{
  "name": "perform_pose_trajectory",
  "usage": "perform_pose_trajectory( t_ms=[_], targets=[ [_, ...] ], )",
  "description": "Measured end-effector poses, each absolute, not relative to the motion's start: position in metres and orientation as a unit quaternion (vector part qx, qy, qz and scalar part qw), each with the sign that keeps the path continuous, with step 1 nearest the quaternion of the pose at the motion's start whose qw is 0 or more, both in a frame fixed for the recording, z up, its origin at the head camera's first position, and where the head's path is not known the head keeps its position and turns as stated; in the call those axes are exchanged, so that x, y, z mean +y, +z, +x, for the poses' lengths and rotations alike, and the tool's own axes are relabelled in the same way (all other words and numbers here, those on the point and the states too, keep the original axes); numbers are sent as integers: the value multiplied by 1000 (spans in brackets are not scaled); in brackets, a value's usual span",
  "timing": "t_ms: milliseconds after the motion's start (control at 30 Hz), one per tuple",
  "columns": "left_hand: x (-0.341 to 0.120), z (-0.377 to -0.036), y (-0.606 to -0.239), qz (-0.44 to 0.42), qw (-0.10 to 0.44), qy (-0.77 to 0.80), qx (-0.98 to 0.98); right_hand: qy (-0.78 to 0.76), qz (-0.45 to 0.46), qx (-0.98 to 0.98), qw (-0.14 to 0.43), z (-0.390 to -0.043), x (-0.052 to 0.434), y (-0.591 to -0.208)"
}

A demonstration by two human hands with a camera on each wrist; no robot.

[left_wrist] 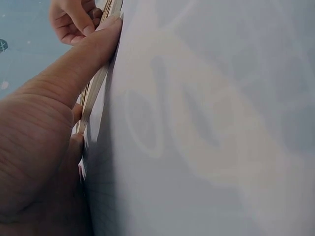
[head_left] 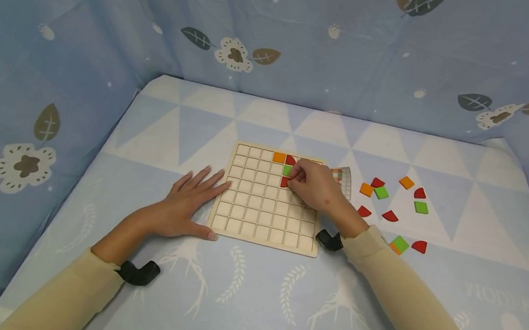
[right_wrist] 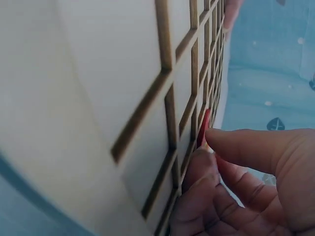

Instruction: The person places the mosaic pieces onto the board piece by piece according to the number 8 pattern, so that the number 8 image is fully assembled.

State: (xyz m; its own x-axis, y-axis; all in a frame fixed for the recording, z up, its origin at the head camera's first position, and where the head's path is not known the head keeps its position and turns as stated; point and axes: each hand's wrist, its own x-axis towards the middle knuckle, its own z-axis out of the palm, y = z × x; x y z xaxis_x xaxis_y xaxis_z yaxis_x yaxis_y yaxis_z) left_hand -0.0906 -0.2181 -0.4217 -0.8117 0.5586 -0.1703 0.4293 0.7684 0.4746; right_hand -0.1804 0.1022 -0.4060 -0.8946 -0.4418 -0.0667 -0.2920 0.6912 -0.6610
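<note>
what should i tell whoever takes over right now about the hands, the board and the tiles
Left hand: flat on the cloth, fingers straight, touching the left edge of the wooden grid board.
Right hand: over the board's upper right, fingertips pinching a red tile at a cell.
Done: an orange tile, another red piece and a green tile sit in the upper cells.
Left: most cells are bare; loose tiles lie on the cloth to the right of the board.

The head view looks forward and down from above, taking in the whole square wooden grid board (head_left: 268,197). Each wrist view sits very near, skimming the board's edge (left_wrist: 98,81) or cells (right_wrist: 147,98), which all three views share.
</note>
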Motion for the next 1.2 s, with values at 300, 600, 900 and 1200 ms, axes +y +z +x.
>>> perform_pose_trajectory(
  t_ms=[300, 600, 900, 1200],
  targets=[
    [-217, -92, -421, 268, 149, 213, 928, -301, -239, 919, 89, -155, 103, -398],
    [-216, -91, -422, 266, 153, 219, 926, -304, -264, 913, 65, -141, 110, -399],
    [-215, -91, -421, 267, 155, 222, 925, -312, -235, 918, 62, -128, 135, -399],
    [-219, -91, -422, 269, 150, 212, 927, -299, -233, 923, 59, -114, 165, -403]
  ],
)
